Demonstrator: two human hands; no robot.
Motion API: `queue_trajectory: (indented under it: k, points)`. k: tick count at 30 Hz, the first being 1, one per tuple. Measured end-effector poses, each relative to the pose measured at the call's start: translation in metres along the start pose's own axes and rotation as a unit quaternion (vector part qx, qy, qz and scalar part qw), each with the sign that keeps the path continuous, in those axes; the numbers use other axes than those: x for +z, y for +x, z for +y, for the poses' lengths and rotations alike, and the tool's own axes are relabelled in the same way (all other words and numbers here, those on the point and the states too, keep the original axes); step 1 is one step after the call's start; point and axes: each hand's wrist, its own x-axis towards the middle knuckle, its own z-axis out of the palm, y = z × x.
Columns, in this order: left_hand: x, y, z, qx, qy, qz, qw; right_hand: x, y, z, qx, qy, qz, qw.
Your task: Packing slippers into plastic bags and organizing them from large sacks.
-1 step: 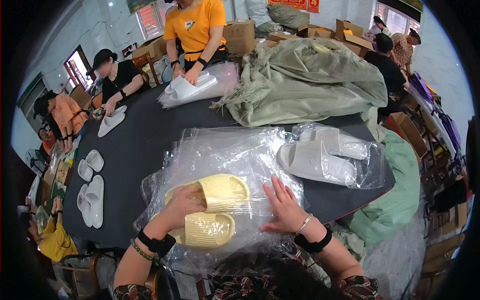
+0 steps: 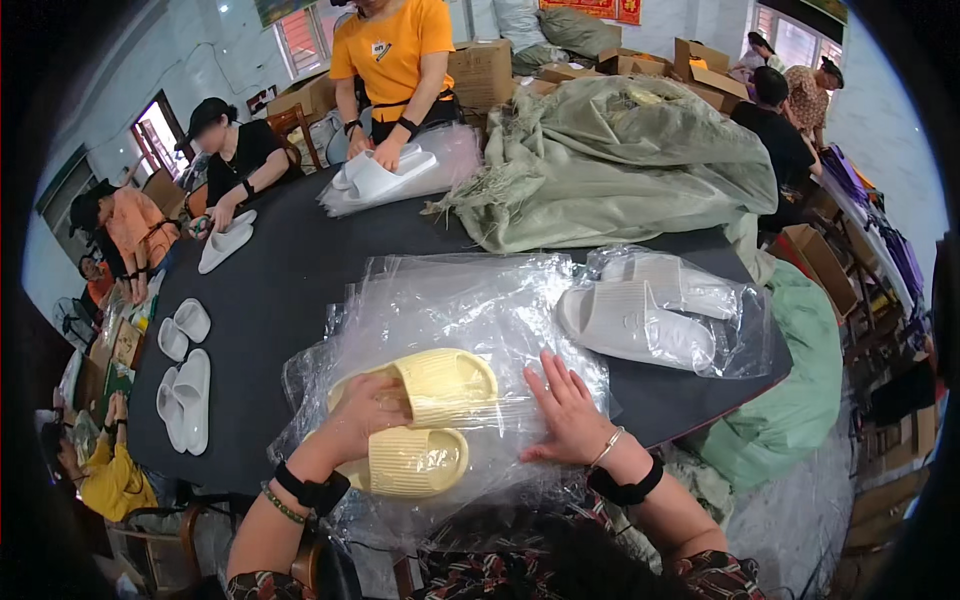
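Observation:
A pair of pale yellow slide slippers [image 2: 452, 388] lies partly inside a clear plastic bag, on a stack of flat clear bags [image 2: 480, 285]. My left hand [image 2: 372, 412] grips the slippers at the foot openings; its fingertips are partly hidden there. To the right of them, my right hand [image 2: 570, 412] rests on the plastic, fingers stretched and spread, holding nothing. Beyond it sits a pair of light grey slippers [image 2: 610, 318] in a clear bag.
White slippers [image 2: 190, 400] stand along the left of the dark table [image 2: 270, 330]. Across it, co-workers handle white slippers [image 2: 395, 178] [image 2: 228, 243]. A large grey-green woven sack [image 2: 620, 170] covers the back right; a green sack [image 2: 790, 390] hangs beyond the right edge.

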Motion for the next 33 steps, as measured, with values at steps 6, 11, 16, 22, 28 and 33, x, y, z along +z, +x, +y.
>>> queue_trajectory:
  k: [6, 11, 16, 22, 28, 33]
  points:
    - [0.022, 0.003, 0.006, 0.003, 0.01, 0.106, 0.994, -0.014, 0.001, -0.023, -0.002, -0.084, 0.007, 0.996]
    - [0.048, 0.017, -0.029, -0.008, 0.032, 0.022, 0.999, -0.018, -0.019, -0.067, -0.079, -0.085, 0.068, 0.991]
    - [0.052, 0.028, -0.014, 0.019, -0.012, 0.062, 0.998, 0.027, -0.031, -0.03, -0.037, -0.16, -0.011, 0.986]
    - [0.034, -0.032, 0.005, 0.026, 0.137, -0.039, 0.99, 0.017, -0.02, -0.023, -0.036, -0.111, -0.002, 0.993]
    - [0.013, -0.098, 0.033, -0.046, 0.038, -0.02, 0.998, 0.018, -0.018, -0.019, -0.028, -0.09, -0.003, 0.996]
    - [-0.062, -0.169, 0.039, -0.239, 0.029, 0.009, 0.971, 0.021, -0.02, -0.021, -0.014, -0.11, 0.017, 0.994]
